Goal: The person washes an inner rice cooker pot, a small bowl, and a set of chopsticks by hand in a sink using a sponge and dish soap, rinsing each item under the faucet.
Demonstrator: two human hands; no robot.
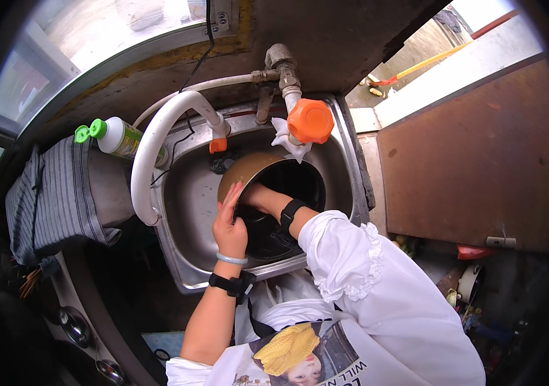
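Observation:
A brown pot with a black inside is tilted on its side in the stainless-steel sink, its mouth facing me. My left hand grips its left rim, fingers flat on the outer wall and thumb near the edge. My right hand reaches inside the pot; its fingers are hidden there, so what they touch or hold cannot be told. Above the pot is an orange valve knob with a white cloth or plastic tied at the outlet below it. Something dark lies at the drain.
A white curved faucet pipe arches along the sink's left side. Beside it lean a white bottle with a green cap and a striped grey cloth. A thin black cable hangs over the left rim. A brown panel stands at the right.

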